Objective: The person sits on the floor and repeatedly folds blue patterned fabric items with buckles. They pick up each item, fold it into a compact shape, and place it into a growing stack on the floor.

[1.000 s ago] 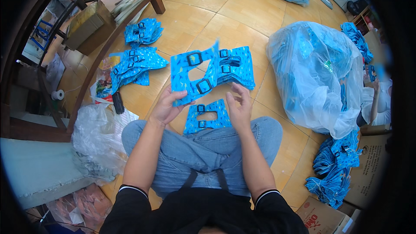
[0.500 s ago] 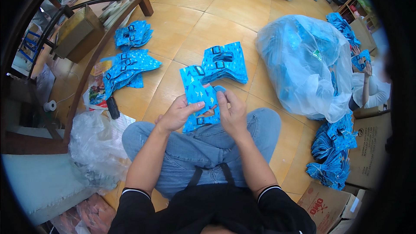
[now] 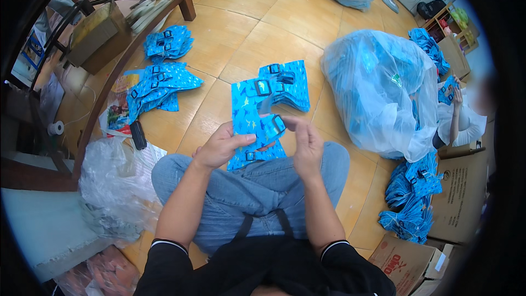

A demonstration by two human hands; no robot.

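Observation:
My left hand [image 3: 219, 145] is closed on a flat blue printed piece [image 3: 244, 112], thumb on top and fingers underneath. This piece has small light and dark figures and a black-framed oblong, like a buckle, near its top. On its right side a flap with a similar black frame [image 3: 278, 125] sticks out. My right hand [image 3: 308, 145] has its fingers bent together, and the fingertips meet the flap's edge, partly hidden behind it. More blue material [image 3: 255, 158] shows below, over my lap; whether it belongs to the same piece I cannot tell. Just beyond lies a stack of similar pieces [image 3: 296, 85].
Two more blue stacks [image 3: 164, 82] lie at left, beside crumpled clear plastic [image 3: 118, 175]. A big filled plastic bag [image 3: 378, 93] stands at right, with blue bundles [image 3: 408, 208] and cardboard boxes [image 3: 457, 192]. Another person [image 3: 463, 112] sits behind it, holding a blue piece. A wooden frame [image 3: 120, 77] edges the left.
My right hand has shifted slightly right and down. The flap has swung out, showing its black frame, and the held piece's top is turned flatter to view. The view itself has shifted slightly.

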